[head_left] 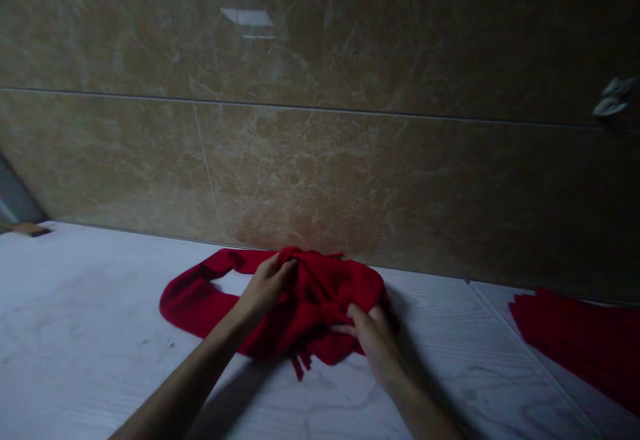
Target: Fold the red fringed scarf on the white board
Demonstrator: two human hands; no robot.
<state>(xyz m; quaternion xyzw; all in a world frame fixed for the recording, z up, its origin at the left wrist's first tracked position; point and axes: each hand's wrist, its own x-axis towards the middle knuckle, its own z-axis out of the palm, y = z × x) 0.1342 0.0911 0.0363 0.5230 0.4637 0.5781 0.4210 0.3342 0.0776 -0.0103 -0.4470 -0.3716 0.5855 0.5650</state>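
Observation:
A crumpled red cloth (315, 300) with a fringed end lies on the pale table (90, 333), close to the marbled brown wall. My left hand (267, 283) rests on its upper left part, fingers curled into the fabric. At the cloth's lower right edge my right hand (373, 330) pinches a fold between its fingers. A long strip of the cloth loops out to the left of my left hand.
A second red cloth (585, 340) lies flat at the right edge of the table. The marbled wall (320, 160) rises right behind the work. A small wooden piece (27, 229) sits at the far left, and a pale object (613, 97) shows on the wall at upper right.

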